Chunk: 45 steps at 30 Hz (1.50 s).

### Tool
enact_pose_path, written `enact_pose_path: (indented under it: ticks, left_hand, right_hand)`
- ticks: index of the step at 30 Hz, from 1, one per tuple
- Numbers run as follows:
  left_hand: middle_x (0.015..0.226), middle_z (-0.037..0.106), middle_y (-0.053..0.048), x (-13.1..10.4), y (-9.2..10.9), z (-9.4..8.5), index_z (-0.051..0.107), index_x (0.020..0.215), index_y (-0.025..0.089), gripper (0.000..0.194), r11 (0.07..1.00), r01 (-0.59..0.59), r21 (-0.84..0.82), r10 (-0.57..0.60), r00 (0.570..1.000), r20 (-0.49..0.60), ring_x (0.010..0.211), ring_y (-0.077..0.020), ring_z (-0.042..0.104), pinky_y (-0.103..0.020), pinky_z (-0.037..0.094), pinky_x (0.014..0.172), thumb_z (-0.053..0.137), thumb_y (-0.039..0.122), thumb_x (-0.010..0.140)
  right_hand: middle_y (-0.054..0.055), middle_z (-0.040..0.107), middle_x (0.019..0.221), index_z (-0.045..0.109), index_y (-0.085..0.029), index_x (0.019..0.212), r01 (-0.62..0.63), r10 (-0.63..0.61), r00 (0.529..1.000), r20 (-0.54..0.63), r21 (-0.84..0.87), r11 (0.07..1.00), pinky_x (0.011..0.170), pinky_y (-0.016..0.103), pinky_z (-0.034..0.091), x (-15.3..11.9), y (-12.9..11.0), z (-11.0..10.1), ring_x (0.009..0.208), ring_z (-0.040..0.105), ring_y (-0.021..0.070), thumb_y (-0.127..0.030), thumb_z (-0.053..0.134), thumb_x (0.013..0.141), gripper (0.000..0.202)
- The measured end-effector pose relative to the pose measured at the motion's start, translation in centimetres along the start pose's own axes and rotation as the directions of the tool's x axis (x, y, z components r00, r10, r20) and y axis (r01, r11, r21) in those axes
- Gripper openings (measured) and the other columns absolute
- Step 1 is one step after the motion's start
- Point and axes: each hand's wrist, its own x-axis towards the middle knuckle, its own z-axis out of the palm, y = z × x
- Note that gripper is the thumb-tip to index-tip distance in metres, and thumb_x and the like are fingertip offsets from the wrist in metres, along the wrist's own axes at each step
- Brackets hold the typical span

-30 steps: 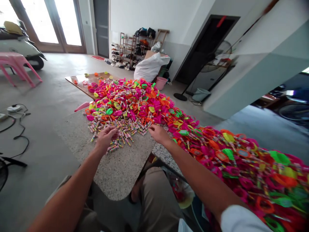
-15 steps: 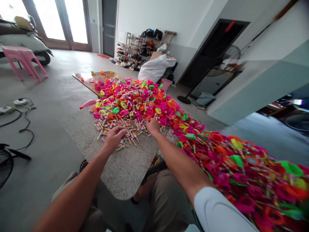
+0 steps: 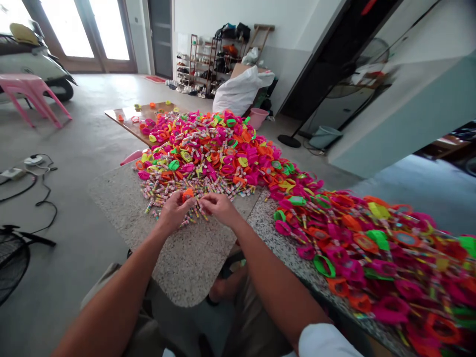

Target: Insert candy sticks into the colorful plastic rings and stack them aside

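An orange toy watch [image 3: 188, 194] is between the thumb and fingers of my left hand [image 3: 174, 214], just above the near edge of the pile. Close beside it on the right, my right hand [image 3: 220, 208] is closed in a pinch. Whatever its fingertips hold is too small to make out. Below and behind both hands lie many small printed tubes [image 3: 159, 191], loose on the speckled stone slab [image 3: 189, 263]. Past them rises a heap of pink, orange, yellow and green toy watches [image 3: 223, 144].
More toy watches [image 3: 357, 248] cover a second stone top on my right. A wooden board [image 3: 126, 121] with a few watches sits beyond the slab. Further off are a white sack [image 3: 238, 91], a pink bucket [image 3: 258, 118] and a pink stool [image 3: 35, 91]. A black fan [image 3: 15, 263] stands left.
My right hand has come back from the heap, leftward and nearer, to meet my left hand. An orange toy watch now shows in my left fingers. The view has shifted slightly.
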Motion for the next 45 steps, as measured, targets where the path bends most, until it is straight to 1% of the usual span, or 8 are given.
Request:
enact_pose_path:
  ticks: [3,5,12,18,22,27,35,45]
  left_hand:
    - [0.081,0.064,0.000,0.0,0.4,-0.2,0.065,0.095,0.020,0.037,0.998,-0.030,0.056,0.029,1.000,0.008,0.072,-0.0155,0.056,-0.026,0.043,0.068,0.076,0.052,0.082]
    - [0.084,0.065,0.000,-0.1,0.7,0.1,0.067,0.101,0.020,0.037,0.995,-0.059,0.078,0.058,0.998,0.012,0.074,-0.0158,0.058,-0.026,0.044,0.070,0.076,0.050,0.082]
    - [0.089,0.069,-0.001,-0.3,1.1,2.0,0.062,0.107,0.021,0.036,0.998,-0.057,0.009,0.057,0.998,0.037,0.079,-0.0156,0.065,-0.029,0.052,0.079,0.077,0.043,0.082]
    - [0.103,0.075,-0.006,-0.3,1.5,2.8,0.059,0.104,0.021,0.033,0.965,0.083,-0.247,-0.051,0.990,0.133,0.086,-0.0199,0.073,-0.035,0.060,0.081,0.073,0.035,0.077]
    - [0.107,0.075,-0.007,-0.3,1.9,2.8,0.057,0.101,0.021,0.031,0.897,0.201,-0.394,-0.137,0.973,0.184,0.085,-0.0222,0.074,-0.036,0.060,0.074,0.063,0.028,0.071]
    - [0.094,0.071,-0.005,-0.5,2.1,3.6,0.058,0.094,0.021,0.025,0.902,0.209,-0.378,-0.121,0.962,0.244,0.080,-0.0214,0.070,-0.033,0.057,0.066,0.058,0.026,0.069]
    - [0.089,0.065,0.001,-1.4,2.0,5.6,0.061,0.110,0.023,0.031,0.991,-0.077,-0.111,0.087,0.991,0.097,0.076,-0.0148,0.064,-0.028,0.056,0.070,0.065,0.031,0.080]
    - [0.125,0.067,-0.013,-1.7,1.0,5.1,0.071,0.116,0.022,0.029,0.941,-0.286,0.179,0.286,0.958,0.028,0.109,-0.0246,0.066,-0.028,0.059,0.075,0.074,0.038,0.092]
  right_hand:
    - [0.008,0.078,0.099,0.076,-0.017,0.105,-0.259,0.184,0.938,-0.293,-0.245,0.934,0.086,0.028,0.053,2.2,3.0,-2.0,0.090,0.070,0.0194,-0.031,0.050,0.101,0.030]
    - [0.013,0.077,0.109,0.077,-0.014,0.106,-0.332,0.214,0.905,-0.367,-0.298,0.895,0.097,0.032,0.051,3.4,4.6,-2.7,0.104,0.069,0.0236,-0.027,0.052,0.100,0.028]
    - [0.017,0.072,0.132,0.076,-0.016,0.121,-0.375,0.237,0.912,-0.334,-0.447,0.812,0.099,0.033,0.050,5.6,6.6,-2.1,0.119,0.067,0.0288,-0.032,0.058,0.102,0.031]
    - [0.013,0.078,0.100,0.076,-0.016,0.096,-0.450,0.345,0.877,-0.334,-0.324,0.832,0.084,0.032,0.052,5.4,6.0,-3.4,0.097,0.072,0.0269,-0.036,0.068,0.094,0.022]
    - [0.001,0.067,0.069,0.066,-0.020,0.084,-0.271,0.309,0.894,-0.323,0.160,0.949,0.065,0.029,0.050,2.8,4.1,-4.4,0.064,0.062,0.0179,-0.042,0.070,0.088,0.023]
    - [-0.007,0.060,0.062,0.053,-0.025,0.086,-0.023,0.148,0.982,-0.116,0.707,0.707,0.051,0.026,0.047,-1.5,-0.1,-4.2,0.050,0.055,0.0131,-0.041,0.072,0.080,0.025]
    - [-0.006,0.060,0.070,0.056,-0.024,0.086,0.096,0.030,0.986,-0.163,0.708,0.700,0.055,0.024,0.049,-3.0,-2.2,-2.9,0.056,0.058,0.0107,-0.035,0.074,0.081,0.021]
    - [-0.005,0.062,0.071,0.058,-0.025,0.084,0.077,0.071,0.975,-0.209,0.625,0.777,0.065,0.027,0.058,-2.7,-1.5,-2.5,0.066,0.065,0.0142,-0.041,0.075,0.083,0.024]
